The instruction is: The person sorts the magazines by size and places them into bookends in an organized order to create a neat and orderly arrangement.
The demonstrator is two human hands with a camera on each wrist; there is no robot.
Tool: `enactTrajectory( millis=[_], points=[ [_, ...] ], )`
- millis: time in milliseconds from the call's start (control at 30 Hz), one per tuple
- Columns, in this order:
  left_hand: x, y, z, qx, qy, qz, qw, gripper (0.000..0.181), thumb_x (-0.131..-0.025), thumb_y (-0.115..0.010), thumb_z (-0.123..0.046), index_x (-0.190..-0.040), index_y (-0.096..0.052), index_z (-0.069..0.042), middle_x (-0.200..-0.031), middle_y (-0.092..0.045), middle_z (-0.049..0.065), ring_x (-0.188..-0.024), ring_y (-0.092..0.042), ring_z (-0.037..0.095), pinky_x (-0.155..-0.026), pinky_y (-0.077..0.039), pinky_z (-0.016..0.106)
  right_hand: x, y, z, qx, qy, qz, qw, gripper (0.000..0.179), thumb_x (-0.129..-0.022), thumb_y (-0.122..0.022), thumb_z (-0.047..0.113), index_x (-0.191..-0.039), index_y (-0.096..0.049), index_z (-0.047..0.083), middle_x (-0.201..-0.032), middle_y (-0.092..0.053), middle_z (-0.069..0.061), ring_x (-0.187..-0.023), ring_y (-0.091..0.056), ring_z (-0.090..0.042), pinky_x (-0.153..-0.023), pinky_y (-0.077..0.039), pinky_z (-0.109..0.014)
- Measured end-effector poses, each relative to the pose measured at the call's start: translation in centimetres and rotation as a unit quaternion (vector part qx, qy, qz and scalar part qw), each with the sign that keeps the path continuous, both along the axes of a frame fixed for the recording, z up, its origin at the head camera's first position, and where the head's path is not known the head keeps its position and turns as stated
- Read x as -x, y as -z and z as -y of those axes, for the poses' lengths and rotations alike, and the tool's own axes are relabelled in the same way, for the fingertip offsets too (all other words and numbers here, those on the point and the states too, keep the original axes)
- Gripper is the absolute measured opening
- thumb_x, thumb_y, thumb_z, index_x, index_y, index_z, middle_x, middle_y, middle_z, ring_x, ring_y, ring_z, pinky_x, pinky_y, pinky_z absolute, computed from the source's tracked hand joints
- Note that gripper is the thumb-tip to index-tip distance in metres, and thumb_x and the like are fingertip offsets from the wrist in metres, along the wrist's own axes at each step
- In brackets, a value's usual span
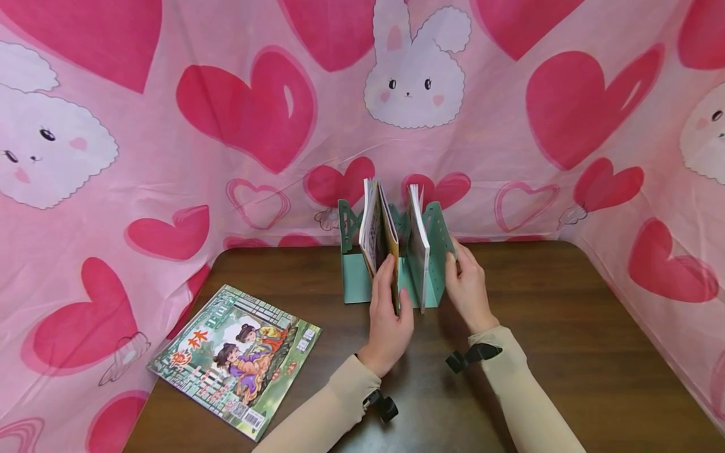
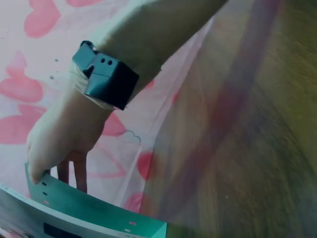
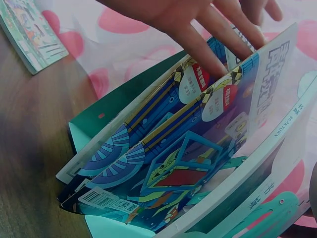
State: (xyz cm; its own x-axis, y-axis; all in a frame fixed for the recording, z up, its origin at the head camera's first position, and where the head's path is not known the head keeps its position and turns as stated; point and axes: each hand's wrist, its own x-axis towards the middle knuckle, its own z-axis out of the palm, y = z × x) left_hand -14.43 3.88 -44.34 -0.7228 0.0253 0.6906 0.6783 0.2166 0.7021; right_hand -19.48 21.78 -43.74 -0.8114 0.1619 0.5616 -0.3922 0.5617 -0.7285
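Observation:
A mint-green book rack [image 1: 357, 286] stands on the table with magazines upright in it. My left hand [image 1: 387, 333] is at the front edge of the left group of magazines [image 1: 374, 233], thumb to the right and fingers to the left. In the right wrist view the same hand [image 3: 198, 25] reaches its long fingers over the top edges of blue illustrated magazines [image 3: 183, 168]. My right hand [image 1: 467, 283] grips the rack's right end panel [image 1: 438, 251]. Close to that panel leans a thin white-edged magazine [image 1: 418, 251].
A magazine [image 1: 243, 358] with two cartoon children on its cover lies flat at the table's left edge. Behind the brown table [image 1: 566, 352] hangs pink cloth [image 1: 340, 138] with hearts and rabbits, also along both sides.

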Motion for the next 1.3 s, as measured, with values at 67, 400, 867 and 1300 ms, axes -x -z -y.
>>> enactTrajectory(
  millis=[67,400,867,1300],
  points=[
    [-0.1,0.2,0.4,0.006,0.005,-0.012,0.9999,0.064,-0.102,-0.054,0.005,-0.161,-0.031,-0.006,-0.163,-0.036,0.015,-0.146,-0.042,0.03,-0.118,-0.039,0.042,0.0,0.0,0.0,0.0,0.001,0.001,1.0,0.047,-0.103,-0.058,0.001,-0.15,-0.054,0.002,-0.139,-0.062,-0.025,-0.116,-0.066,-0.043,-0.096,-0.053,-0.061],
    [-0.7,1.0,2.2,0.01,0.008,-0.04,0.9991,0.063,-0.097,-0.053,0.015,-0.156,-0.037,0.0,-0.155,-0.042,0.021,-0.138,-0.049,0.034,-0.106,-0.051,0.045,-0.1,-0.1,0.0,0.002,0.003,0.023,0.9997,0.048,-0.104,-0.057,0.003,-0.152,-0.053,0.004,-0.141,-0.061,-0.024,-0.118,-0.065,-0.043,-0.095,-0.052,-0.06],
    [-1.0,1.6,4.5,0.005,0.008,-0.056,0.9984,0.06,-0.093,-0.053,0.022,-0.15,-0.045,0.004,-0.141,-0.055,0.023,-0.128,-0.058,0.034,-0.097,-0.058,0.042,-0.1,-0.1,0.0,0.0,0.0,0.02,0.9998,0.047,-0.106,-0.056,0.006,-0.152,-0.053,0.004,-0.141,-0.061,-0.023,-0.117,-0.066,-0.042,-0.094,-0.053,-0.06],
    [-1.6,1.8,7.9,0.026,-0.019,-0.013,0.9994,0.058,-0.097,-0.055,0.015,-0.15,-0.05,-0.008,-0.137,-0.062,0.013,-0.125,-0.061,0.028,-0.094,-0.058,0.043,-0.1,-0.2,0.0,-0.006,0.004,0.016,0.9998,0.045,-0.105,-0.056,0.005,-0.151,-0.054,0.002,-0.14,-0.061,-0.024,-0.117,-0.065,-0.04,-0.095,-0.054,-0.059]
  ],
)
